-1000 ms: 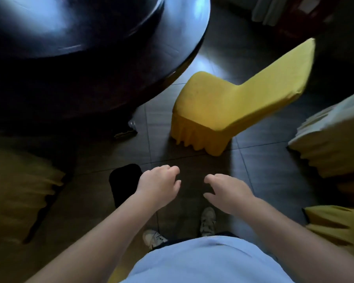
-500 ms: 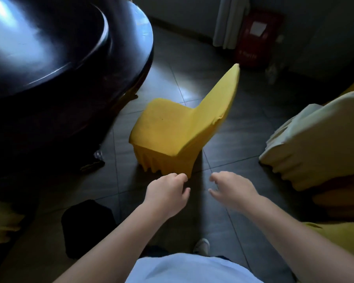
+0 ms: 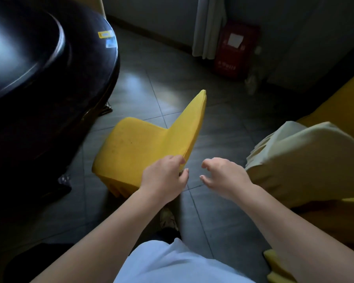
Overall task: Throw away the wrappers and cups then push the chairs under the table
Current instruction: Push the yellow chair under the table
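Observation:
A yellow fabric-covered chair (image 3: 135, 148) stands on the tiled floor, pulled away from the dark round table (image 3: 49, 82) at the left, its seat facing the table. My left hand (image 3: 164, 178) is at the near corner of the chair's back, fingers and thumb closed around that edge. To the right of it my right hand (image 3: 223, 176) hovers with fingers spread and curled, holding nothing, a short gap away from the chair back. Near the table's rim lie a small yellow item (image 3: 105, 34) and a clear one; what they are I cannot tell.
A cream-covered chair (image 3: 307, 160) stands close on the right, with more yellow upholstery (image 3: 343, 105) behind it. A red box (image 3: 235, 50) and a curtain (image 3: 206, 27) are at the far wall. A black object (image 3: 39, 260) sits on the floor at lower left.
The view has swung up and toward the yellow chair. Both hands have moved forward, and my left hand has reached the chair's back edge and closed on it.

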